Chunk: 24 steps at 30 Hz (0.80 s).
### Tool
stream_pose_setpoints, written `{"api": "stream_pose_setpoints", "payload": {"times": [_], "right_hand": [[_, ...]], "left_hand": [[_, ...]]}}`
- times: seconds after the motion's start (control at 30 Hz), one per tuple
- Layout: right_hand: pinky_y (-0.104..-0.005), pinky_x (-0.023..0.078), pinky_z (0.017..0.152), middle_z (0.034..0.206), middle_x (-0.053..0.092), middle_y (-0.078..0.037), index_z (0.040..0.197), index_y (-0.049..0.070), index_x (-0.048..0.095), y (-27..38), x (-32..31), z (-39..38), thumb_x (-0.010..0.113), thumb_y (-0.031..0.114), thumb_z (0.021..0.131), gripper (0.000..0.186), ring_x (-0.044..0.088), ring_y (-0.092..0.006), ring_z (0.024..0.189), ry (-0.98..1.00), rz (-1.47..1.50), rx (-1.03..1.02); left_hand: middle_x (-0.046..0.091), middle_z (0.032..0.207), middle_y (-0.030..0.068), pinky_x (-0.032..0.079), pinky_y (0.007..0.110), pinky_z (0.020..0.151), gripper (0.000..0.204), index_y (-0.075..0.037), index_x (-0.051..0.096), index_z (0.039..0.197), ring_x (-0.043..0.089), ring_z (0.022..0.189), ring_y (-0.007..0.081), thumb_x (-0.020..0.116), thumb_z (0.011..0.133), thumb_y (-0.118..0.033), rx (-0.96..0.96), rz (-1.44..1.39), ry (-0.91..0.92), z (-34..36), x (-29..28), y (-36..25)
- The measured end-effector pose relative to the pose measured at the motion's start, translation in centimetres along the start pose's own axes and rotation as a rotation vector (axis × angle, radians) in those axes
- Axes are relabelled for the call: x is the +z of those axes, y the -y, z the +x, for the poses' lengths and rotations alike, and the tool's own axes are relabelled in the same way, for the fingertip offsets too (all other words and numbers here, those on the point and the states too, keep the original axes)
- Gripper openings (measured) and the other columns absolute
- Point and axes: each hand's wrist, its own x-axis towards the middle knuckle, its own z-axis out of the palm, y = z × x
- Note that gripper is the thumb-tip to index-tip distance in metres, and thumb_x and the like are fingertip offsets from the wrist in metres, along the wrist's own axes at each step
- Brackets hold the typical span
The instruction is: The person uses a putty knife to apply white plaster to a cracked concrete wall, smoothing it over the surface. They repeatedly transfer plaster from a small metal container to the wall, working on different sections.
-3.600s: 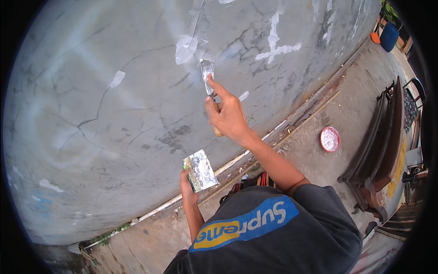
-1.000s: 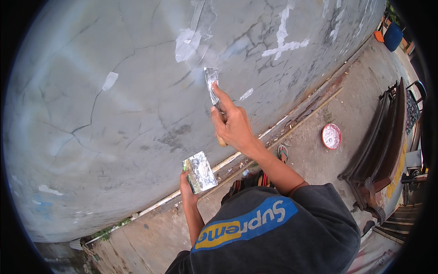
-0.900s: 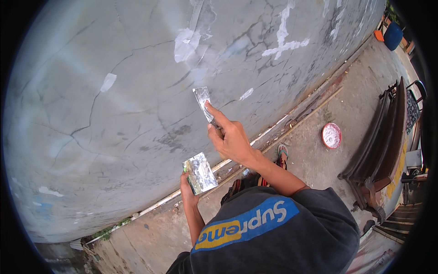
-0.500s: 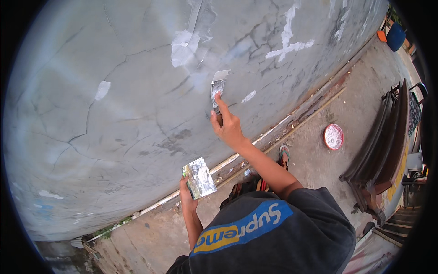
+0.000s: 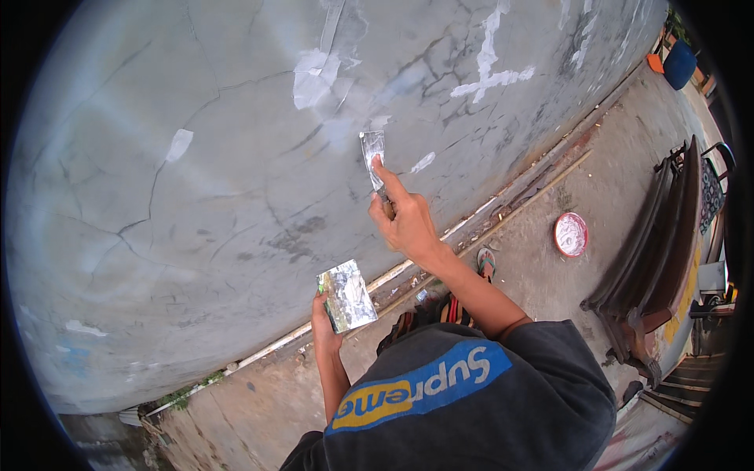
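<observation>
1. Right hand (image 5: 408, 224): closed around the handle of a putty knife (image 5: 372, 153), index finger laid along the blade's back. The blade is pressed flat against the wall, at mid-height in the picture, just below a pale filler patch.

2. Left hand (image 5: 323, 318): closed on the lower edge of a flat metal plate (image 5: 346, 296), smeared with pale filler. The plate is held near the wall's foot, apart from the wall surface and well apart from the knife.

3. Wall (image 5: 196, 196): grey, cracked plaster, marked by white filler patches (image 5: 312, 74) above and to the right of the knife. Open, unobstructed surface is seen to the left of and below the blade.

4. Wall base: a pale strip (image 5: 440, 243) is run along the lower edge, where wall and ground meet.

5. Ground (image 5: 597, 180): bare concrete to the right of the arm. A round pink-rimmed dish (image 5: 570, 234) is set on it, well apart from both hands.

6. Bench (image 5: 667, 235): dark wood, placed at the far right edge, beyond the dish.

7. Blue container (image 5: 679, 63): noted at the upper right corner, near the wall's end.
</observation>
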Motion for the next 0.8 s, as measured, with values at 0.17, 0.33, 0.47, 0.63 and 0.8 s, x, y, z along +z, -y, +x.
{"api": "stream_pose_setpoints", "payload": {"times": [0.17, 0.33, 0.47, 0.63, 0.8], "right_hand": [[-0.0327, 0.038, 0.046, 0.048, 0.043, -0.008, 0.145, 0.003, 0.041, -2.2, 0.0, -2.7, 0.060, 0.003, 0.090, 0.059, 0.042, -0.0175, 0.040, 0.065, -0.018, -0.025], [-0.0326, 0.039, 0.047, 0.052, 0.047, -0.010, 0.146, 0.003, 0.040, -2.9, -1.8, 0.9, 0.060, 0.002, 0.089, 0.060, 0.045, -0.0192, 0.043, -0.163, 0.020, -0.102], [-0.0313, 0.038, 0.046, 0.051, 0.044, -0.008, 0.145, 0.004, 0.042, -3.1, -1.1, 1.6, 0.060, 0.001, 0.089, 0.060, 0.043, -0.0169, 0.042, -0.144, -0.106, -0.184], [-0.0285, 0.035, 0.044, 0.051, 0.037, -0.003, 0.145, 0.006, 0.044, -2.7, -2.3, -1.0, 0.059, -0.001, 0.089, 0.058, 0.036, -0.0106, 0.043, 0.096, -0.112, -0.130], [-0.0335, 0.043, 0.049, 0.057, 0.054, -0.011, 0.147, 0.007, 0.039, -0.5, -3.1, 0.1, 0.062, 0.000, 0.087, 0.065, 0.049, -0.0231, 0.045, -0.066, -0.107, -0.153]], "left_hand": [[0.063, 0.117, 0.0120, 0.051, 0.039, 0.091, 0.045, -0.001, 0.050, 0.129, 0.064, 0.104, 0.0247, 0.047, 0.094, -0.029, -0.005, -0.010, -0.021, 0.2, -0.8, 0.3], [0.063, 0.118, 0.0122, 0.050, 0.039, 0.093, 0.045, -0.001, 0.050, 0.130, 0.063, 0.105, 0.0251, 0.046, 0.094, -0.029, -0.014, 0.001, -0.008, 0.2, -0.9, 0.5], [0.063, 0.118, 0.0121, 0.050, 0.039, 0.092, 0.045, -0.001, 0.050, 0.130, 0.063, 0.104, 0.0247, 0.046, 0.094, -0.028, -0.018, 0.004, -0.022, 0.3, -0.4, 0.4], [0.063, 0.117, 0.0117, 0.051, 0.038, 0.091, 0.044, -0.001, 0.050, 0.130, 0.064, 0.103, 0.0240, 0.047, 0.094, -0.026, -0.020, 0.009, -0.005, 0.1, -0.3, -0.1], [0.063, 0.117, 0.0111, 0.051, 0.037, 0.091, 0.043, -0.001, 0.050, 0.129, 0.064, 0.103, 0.0235, 0.047, 0.095, -0.027, -0.028, 0.003, 0.021, -0.4, 1.1, -1.0]]}}
